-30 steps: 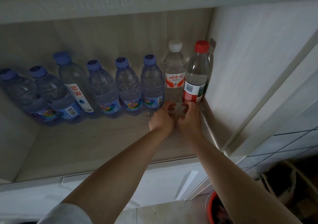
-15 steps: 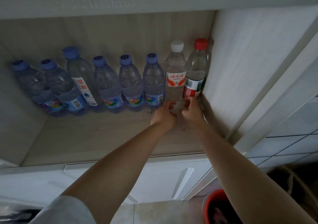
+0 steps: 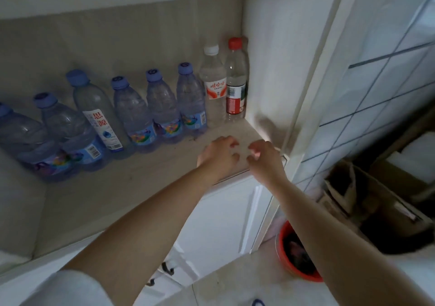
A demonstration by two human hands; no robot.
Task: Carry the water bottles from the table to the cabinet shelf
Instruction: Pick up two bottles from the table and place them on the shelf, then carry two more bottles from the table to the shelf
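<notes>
Head view: cabinet shelf [image 3: 146,183] spanning the left and centre of the frame, carrying a row of eight water bottles along its back. Red-capped bottle [image 3: 236,79] standing in the right rear corner, touching the white-capped bottle [image 3: 213,86] beside it; six blue-capped bottles [image 3: 131,112] running leftward. Left hand [image 3: 219,156] and right hand [image 3: 264,158] hovering near the shelf's front edge, centre frame, fingers loosely curled, holding nothing, apart from the bottles. Red basin [image 3: 295,254] sitting on the floor, lower right
</notes>
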